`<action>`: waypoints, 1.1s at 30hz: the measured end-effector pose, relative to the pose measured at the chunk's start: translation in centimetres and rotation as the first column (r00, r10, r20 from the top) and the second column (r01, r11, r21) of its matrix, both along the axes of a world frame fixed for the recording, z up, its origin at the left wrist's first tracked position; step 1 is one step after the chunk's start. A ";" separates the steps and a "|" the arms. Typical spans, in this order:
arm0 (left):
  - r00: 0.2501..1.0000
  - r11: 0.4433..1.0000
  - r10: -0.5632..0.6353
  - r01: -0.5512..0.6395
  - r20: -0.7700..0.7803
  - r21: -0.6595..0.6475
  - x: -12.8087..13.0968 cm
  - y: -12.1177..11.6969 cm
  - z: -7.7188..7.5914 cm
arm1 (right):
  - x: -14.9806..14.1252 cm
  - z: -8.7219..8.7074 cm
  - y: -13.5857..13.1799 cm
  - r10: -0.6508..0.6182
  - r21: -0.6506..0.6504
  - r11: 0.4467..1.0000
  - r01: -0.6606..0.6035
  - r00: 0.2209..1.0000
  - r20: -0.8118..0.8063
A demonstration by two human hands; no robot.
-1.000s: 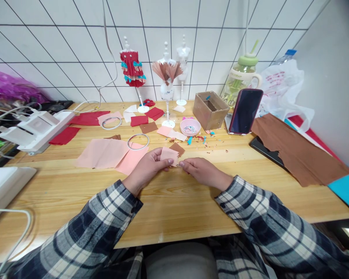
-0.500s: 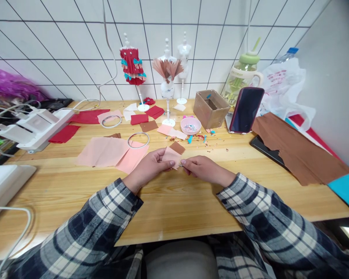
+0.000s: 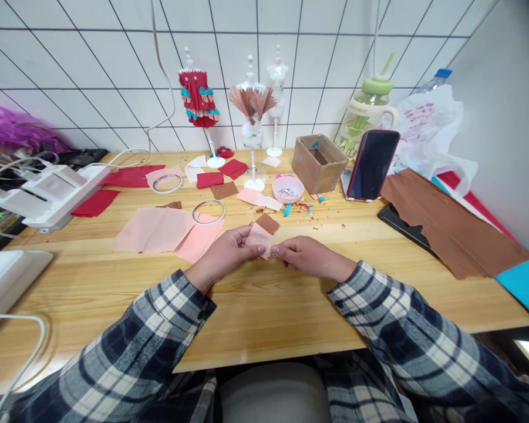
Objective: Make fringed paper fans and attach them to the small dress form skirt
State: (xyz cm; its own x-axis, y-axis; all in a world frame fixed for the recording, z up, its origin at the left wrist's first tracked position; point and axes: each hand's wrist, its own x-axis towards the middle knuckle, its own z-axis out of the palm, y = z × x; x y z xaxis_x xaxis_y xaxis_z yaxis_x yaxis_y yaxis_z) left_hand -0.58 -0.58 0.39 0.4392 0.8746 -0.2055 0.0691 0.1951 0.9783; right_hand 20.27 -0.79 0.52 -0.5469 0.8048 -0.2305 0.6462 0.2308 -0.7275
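Note:
My left hand (image 3: 231,252) pinches a small pink piece of thin paper or cloth (image 3: 259,236) between thumb and fingers. My right hand (image 3: 306,255) is closed, its thumb and forefinger meeting at the right lower edge of that piece. The edge there looks finely creased or notched. A small dark glint sits by the right fingertips, too small to name. Just behind the pink piece shows a brown piece (image 3: 268,223) with a zigzag edge. Both hands are above the front middle of the wooden table (image 3: 264,317).
Larger pink sheets (image 3: 154,229) and a metal ring (image 3: 208,211) lie to the left. Behind stand a mannequin in red (image 3: 197,97), another with a brown pleated piece (image 3: 252,103), a pink bowl (image 3: 287,189), a cardboard box (image 3: 323,173) and a phone (image 3: 373,164). Brown sheeting (image 3: 458,229) lies right.
The right fingertips have shifted slightly left along the pink piece's edge. A metallic glint seen there before is less visible. The whole view has moved a little.

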 end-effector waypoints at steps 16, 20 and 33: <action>1.000 0.999 -0.014 0.014 0.002 -0.031 0.0 0.0 0.2 | 0.1 -0.2 0.1 0.016 0.001 1.000 -0.016 1.000 -0.014; 0.998 0.999 0.031 -0.031 0.050 -0.016 -0.1 0.2 -0.3 | 0.1 -0.1 0.1 -0.036 -0.001 0.999 0.036 0.998 -0.050; 0.868 0.778 0.473 -0.491 0.149 0.391 -1.4 0.4 0.7 | 0.7 0.4 0.2 -0.212 -0.053 0.977 0.206 0.937 -0.277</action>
